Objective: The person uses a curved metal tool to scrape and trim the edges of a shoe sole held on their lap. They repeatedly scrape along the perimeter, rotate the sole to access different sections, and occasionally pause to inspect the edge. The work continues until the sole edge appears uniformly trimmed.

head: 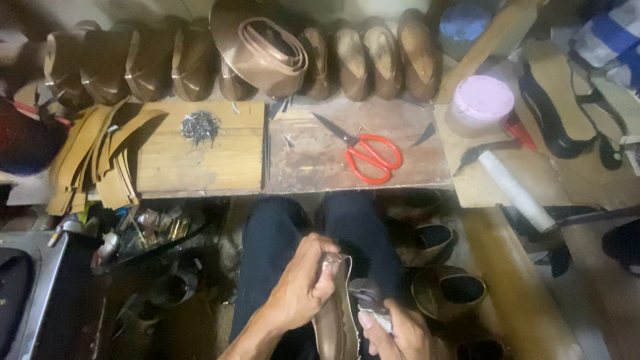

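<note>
Two hands over lap, left hand (pixel 303 283) grip pinching brown shoe (pixel 335 320), right hand (pixel 393 333) grip clamping pincers (pixel 367 297).

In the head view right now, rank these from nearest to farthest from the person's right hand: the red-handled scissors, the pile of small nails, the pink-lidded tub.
From the right hand:
1. Red-handled scissors, straight ahead on the middle of the bench.
2. Pink-lidded tub, farther back on the right.
3. Pile of small nails, far across on the left board.

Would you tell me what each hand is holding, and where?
The left hand grips the brown shoe near its upper end; the right hand holds a small tool.
</note>
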